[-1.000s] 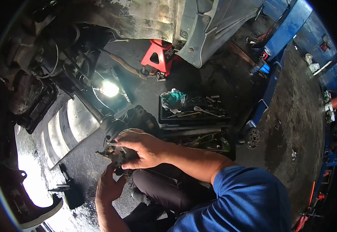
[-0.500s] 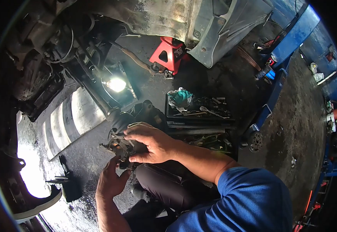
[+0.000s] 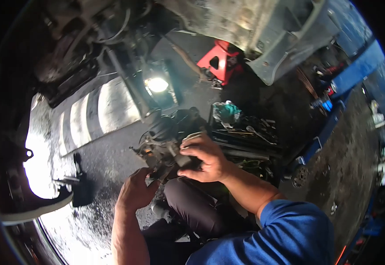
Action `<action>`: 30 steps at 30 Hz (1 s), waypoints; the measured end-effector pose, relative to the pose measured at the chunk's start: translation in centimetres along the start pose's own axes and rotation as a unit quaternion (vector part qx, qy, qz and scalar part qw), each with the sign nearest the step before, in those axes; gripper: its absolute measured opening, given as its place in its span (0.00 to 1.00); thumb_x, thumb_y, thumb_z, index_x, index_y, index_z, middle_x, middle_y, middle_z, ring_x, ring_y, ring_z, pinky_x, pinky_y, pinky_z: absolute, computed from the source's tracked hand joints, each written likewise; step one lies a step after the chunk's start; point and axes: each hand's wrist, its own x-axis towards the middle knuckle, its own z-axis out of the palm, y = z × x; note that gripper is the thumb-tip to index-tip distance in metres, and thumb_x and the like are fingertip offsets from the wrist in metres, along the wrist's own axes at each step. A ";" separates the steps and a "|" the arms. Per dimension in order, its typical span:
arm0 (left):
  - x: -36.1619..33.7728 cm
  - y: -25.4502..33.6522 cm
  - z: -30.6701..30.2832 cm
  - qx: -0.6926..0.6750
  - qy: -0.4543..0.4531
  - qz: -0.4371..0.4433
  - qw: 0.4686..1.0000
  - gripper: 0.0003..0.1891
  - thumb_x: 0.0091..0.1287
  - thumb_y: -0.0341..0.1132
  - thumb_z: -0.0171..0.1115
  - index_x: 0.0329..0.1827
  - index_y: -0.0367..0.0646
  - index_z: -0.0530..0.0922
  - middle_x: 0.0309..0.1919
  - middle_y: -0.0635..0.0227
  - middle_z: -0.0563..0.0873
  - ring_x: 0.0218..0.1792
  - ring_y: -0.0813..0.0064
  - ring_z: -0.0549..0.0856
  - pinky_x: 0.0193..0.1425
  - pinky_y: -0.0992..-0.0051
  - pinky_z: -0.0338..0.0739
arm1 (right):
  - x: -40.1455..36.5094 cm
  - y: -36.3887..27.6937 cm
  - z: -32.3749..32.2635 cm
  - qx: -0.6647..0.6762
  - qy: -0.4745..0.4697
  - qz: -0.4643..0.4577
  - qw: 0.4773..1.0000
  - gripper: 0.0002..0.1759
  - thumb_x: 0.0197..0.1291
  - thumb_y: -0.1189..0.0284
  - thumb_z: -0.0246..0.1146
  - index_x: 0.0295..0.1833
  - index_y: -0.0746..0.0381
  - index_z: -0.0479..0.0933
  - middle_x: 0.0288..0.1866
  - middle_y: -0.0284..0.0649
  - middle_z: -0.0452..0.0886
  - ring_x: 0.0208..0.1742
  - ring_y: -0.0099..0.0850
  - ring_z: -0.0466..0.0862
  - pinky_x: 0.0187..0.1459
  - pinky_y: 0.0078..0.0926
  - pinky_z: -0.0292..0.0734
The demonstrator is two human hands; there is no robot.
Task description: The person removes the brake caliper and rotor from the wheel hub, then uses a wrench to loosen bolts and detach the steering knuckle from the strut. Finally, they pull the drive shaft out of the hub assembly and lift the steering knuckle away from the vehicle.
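Under the raised vehicle, a dark, greasy wheel-hub assembly [image 3: 155, 150] with a ribbed rubber boot [image 3: 159, 126] is in front of me. My right hand [image 3: 205, 159] is curled at its right side, thumb below and fingers above a grey metal part [image 3: 182, 160]. At the lower left edge of the assembly is my left hand [image 3: 137, 190]. Its fingers bend in and its thumb lies close to them, at a small dark piece that is mostly hidden. My knee [image 3: 186, 201] is just below the assembly.
A lit work lamp [image 3: 158, 84] shines beyond the hub. A red jack stand [image 3: 221, 62] stands farther off. To the right lie a black tool tray [image 3: 241, 136] with sockets and a ratchet, and a blue lift arm [image 3: 318, 141]. A striped panel [image 3: 99, 108] lies left.
The whole view has shifted, so the scene sits farther right and slightly higher or lower in places. Both hands stay at the hub; the right hand's fingers now spread more around the grey metal part.
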 end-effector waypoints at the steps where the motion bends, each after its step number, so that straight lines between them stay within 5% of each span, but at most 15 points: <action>1: -0.1 0.3 -0.2 -0.001 -0.008 -0.006 1.000 0.24 0.61 0.38 0.71 0.59 0.39 0.80 0.53 0.49 0.86 0.57 0.51 0.84 0.61 0.60 0.78 | 0.2 -0.1 -0.3 -0.008 -0.005 -0.010 1.000 0.29 0.43 0.64 0.82 0.51 0.62 0.80 0.50 0.43 0.82 0.52 0.42 0.82 0.54 0.40 0.76; 21: -2.8 1.4 -1.7 0.004 -0.076 0.009 0.997 0.33 0.60 0.41 0.70 0.68 0.37 0.72 0.59 0.47 0.81 0.63 0.49 0.79 0.67 0.59 0.74 | 0.3 -0.1 -0.5 0.004 -0.038 0.019 0.999 0.26 0.43 0.71 0.81 0.49 0.65 0.80 0.41 0.45 0.81 0.41 0.40 0.82 0.45 0.35 0.78; 25: -4.4 0.6 -0.4 0.014 -0.031 0.030 0.999 0.36 0.60 0.41 0.70 0.71 0.35 0.69 0.60 0.46 0.81 0.63 0.49 0.79 0.67 0.59 0.74 | 1.5 1.1 -1.1 0.060 -0.049 -0.006 0.997 0.20 0.52 0.68 0.77 0.47 0.67 0.80 0.38 0.43 0.82 0.37 0.35 0.81 0.42 0.33 0.77; 27: -5.3 0.8 -0.8 0.031 -0.093 0.009 0.995 0.37 0.61 0.41 0.70 0.71 0.33 0.68 0.61 0.46 0.80 0.64 0.50 0.79 0.68 0.59 0.73 | 3.1 1.5 -1.5 0.070 -0.048 -0.017 0.996 0.17 0.54 0.73 0.74 0.47 0.67 0.80 0.37 0.41 0.80 0.36 0.31 0.79 0.42 0.30 0.76; 30: -6.8 -0.2 -0.2 0.017 -0.061 0.027 0.998 0.38 0.60 0.42 0.71 0.72 0.34 0.68 0.62 0.47 0.80 0.64 0.51 0.79 0.68 0.60 0.74 | 5.8 1.5 -1.6 0.082 -0.051 0.008 0.995 0.14 0.56 0.78 0.69 0.49 0.68 0.79 0.37 0.39 0.79 0.36 0.28 0.77 0.42 0.27 0.74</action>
